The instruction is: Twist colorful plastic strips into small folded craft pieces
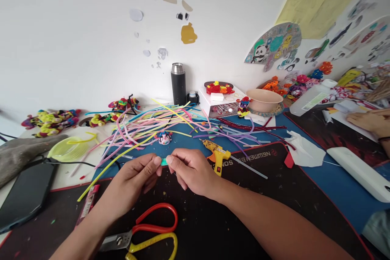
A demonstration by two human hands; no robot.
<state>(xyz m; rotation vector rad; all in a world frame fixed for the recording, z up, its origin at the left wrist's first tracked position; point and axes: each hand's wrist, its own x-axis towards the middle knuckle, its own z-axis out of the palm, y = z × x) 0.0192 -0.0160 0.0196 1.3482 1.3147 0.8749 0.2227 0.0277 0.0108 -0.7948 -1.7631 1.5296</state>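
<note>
Between my two hands, over the dark mat, is a short teal-green piece (164, 162) that looks like pipe cleaner. My left hand (138, 174) pinches one end between thumb and fingertips. The other end sits in the pinch of my right hand (190, 170), whose fingers curl under it. Just beyond them lies a small painted head ornament (165, 137). A yellow glue gun (218, 156) with a glue stick rests right of my right hand. Scissors (152, 227) with red and yellow handles lie open below my hands.
Long loose pipe cleaners (143, 124) spread behind my hands. A black thermos (178, 85), a beige bowl (264, 100) and a white box stand near the wall. A phone (27, 191) lies left. Another person's hand (367, 122) rests at right, beyond a white elongated object (358, 172).
</note>
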